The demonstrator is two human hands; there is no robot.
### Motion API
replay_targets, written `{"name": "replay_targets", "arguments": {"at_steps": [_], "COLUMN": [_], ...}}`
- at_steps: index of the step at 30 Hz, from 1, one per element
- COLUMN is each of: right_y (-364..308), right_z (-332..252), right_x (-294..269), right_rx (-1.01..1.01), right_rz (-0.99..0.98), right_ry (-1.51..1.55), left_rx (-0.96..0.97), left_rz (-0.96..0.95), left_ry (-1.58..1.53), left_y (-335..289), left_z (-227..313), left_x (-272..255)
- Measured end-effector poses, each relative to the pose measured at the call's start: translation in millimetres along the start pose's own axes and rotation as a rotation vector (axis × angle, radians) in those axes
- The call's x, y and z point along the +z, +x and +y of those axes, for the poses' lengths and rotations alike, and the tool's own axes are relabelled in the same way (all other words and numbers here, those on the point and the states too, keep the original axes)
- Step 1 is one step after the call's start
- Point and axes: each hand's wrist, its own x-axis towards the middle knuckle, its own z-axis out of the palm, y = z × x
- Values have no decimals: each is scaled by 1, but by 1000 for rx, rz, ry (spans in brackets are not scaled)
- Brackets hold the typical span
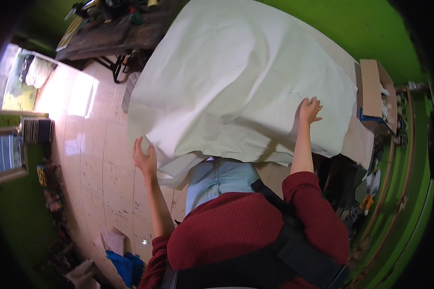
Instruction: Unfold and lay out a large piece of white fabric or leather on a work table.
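A large white sheet [212, 62] of smooth, pliable material lies over a table in front of me, with soft folds and a rumpled near edge. My left hand [144, 158] is at its near left corner, fingers raised and thumb apart; whether it touches the edge I cannot tell. Toward the right side, my right hand [310, 111] is over the sheet's surface with its fingers spread, holding nothing. Part of the near edge hangs in front of my legs. Most of the table is hidden beneath the sheet.
A cardboard box [371, 79] stands at the table's right end. Back left is a dark workbench [115, 38] bearing tools. Blue material [125, 266] lies on the tiled floor [94, 168]. Pipes [401, 202] run along the green wall at right.
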Motion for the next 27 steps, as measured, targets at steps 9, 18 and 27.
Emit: {"name": "replay_targets", "arguments": {"at_steps": [9,18,27], "right_y": [22,70,127], "right_z": [120,157,162], "right_x": [-38,-71,-62], "right_rx": [333,694,354], "right_rz": [108,250,83], "right_ry": [-110,-102,-11], "left_rx": [529,475,355], "left_rz": [-391,-592,-515], "left_ry": [176,390,502], "left_y": [75,58,61], "left_z": [184,251,258], "left_x": [126,190,224]}}
